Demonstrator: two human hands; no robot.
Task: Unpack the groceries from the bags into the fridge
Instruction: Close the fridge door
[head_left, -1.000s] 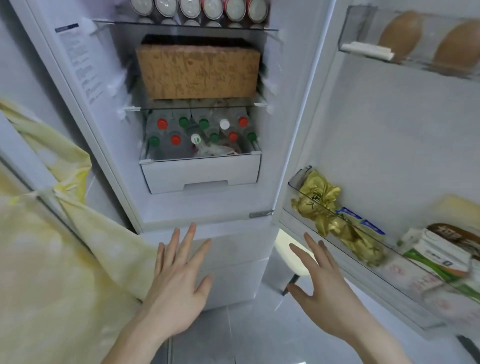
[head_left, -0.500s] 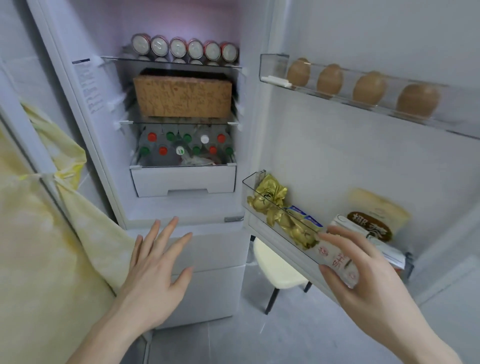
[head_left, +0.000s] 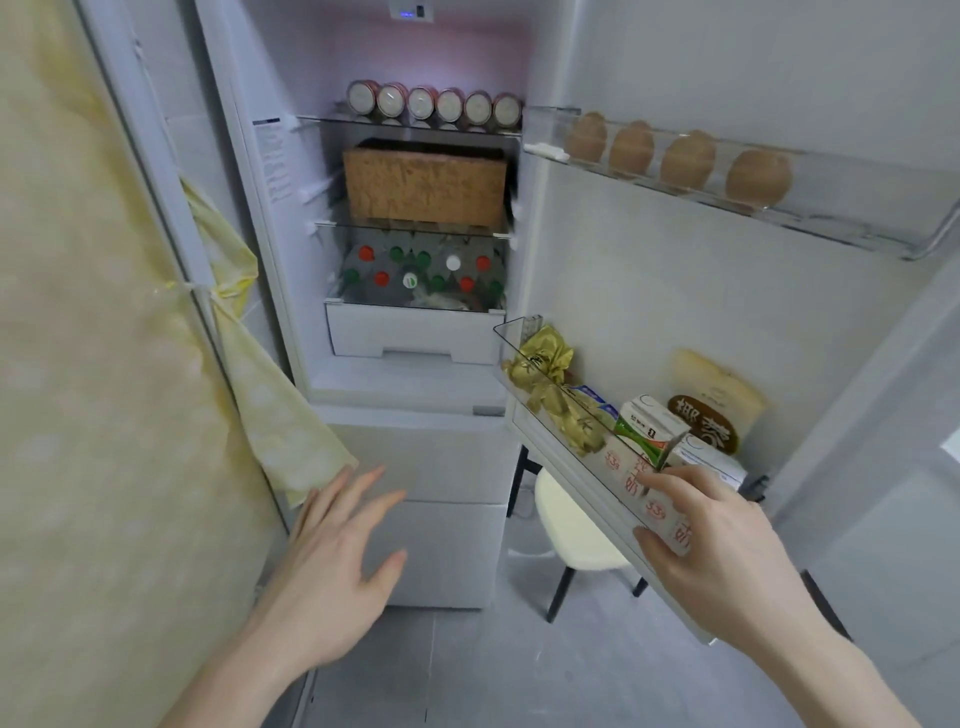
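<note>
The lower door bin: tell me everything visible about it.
The lower door bin is a clear plastic tray mounted on the open fridge door. It holds a gold foil packet, a blue-labelled pack, milk cartons and a brown-labelled pouch. The right hand grips its front wall, thumb outside, fingertips over the rim.

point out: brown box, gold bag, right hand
brown box (head_left: 425, 184), head view, front face.
gold bag (head_left: 543, 370), head view, crinkled upper part.
right hand (head_left: 727, 551), head view, back of hand.

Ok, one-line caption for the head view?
Right hand reaches the lower door shelf of milk cartons; left hand open.
</note>
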